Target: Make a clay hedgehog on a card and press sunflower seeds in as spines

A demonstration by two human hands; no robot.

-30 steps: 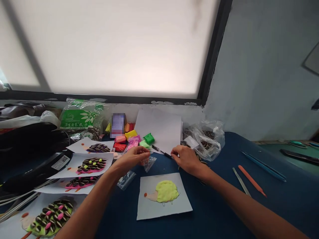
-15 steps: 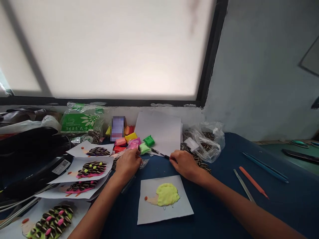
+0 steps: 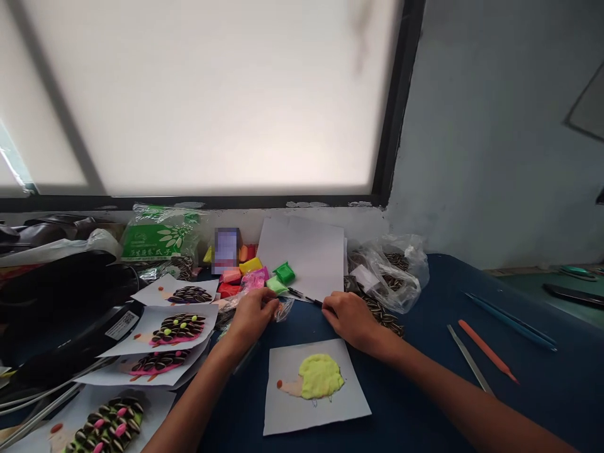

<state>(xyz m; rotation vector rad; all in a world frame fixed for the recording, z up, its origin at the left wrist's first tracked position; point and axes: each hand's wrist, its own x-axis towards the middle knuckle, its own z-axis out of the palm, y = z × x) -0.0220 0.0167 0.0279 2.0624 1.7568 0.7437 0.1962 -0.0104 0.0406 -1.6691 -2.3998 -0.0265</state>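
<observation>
My left hand (image 3: 255,318) is closed at a crinkled clear plastic packet (image 3: 284,309) with orange bits in it; its fingertips are partly hidden. Curled on the blue table, my right hand (image 3: 352,319) has its fingers beside the end of a black pen (image 3: 304,296); what they hold, if anything, is hidden. Sunflower seeds (image 3: 380,313) lie just behind it. In front of both hands is a white paper (image 3: 287,418) bearing a hedgehog with a yellow clay body (image 3: 321,376), a pale snout and a reddish nose. Its feet are drawn lines.
Clay packs, among them a green one (image 3: 284,273), lie behind my left hand. Hedgehog pictures covered with seeds (image 3: 177,330) overlap at left. A seed bag (image 3: 391,267) stands at back right, with an orange tool (image 3: 488,351) and blue tweezers (image 3: 512,321) farther right.
My left hand has shifted right and slightly nearer, and the clear packet shows more beside its fingers. My right hand stays about where it was. The view has tilted slightly.
</observation>
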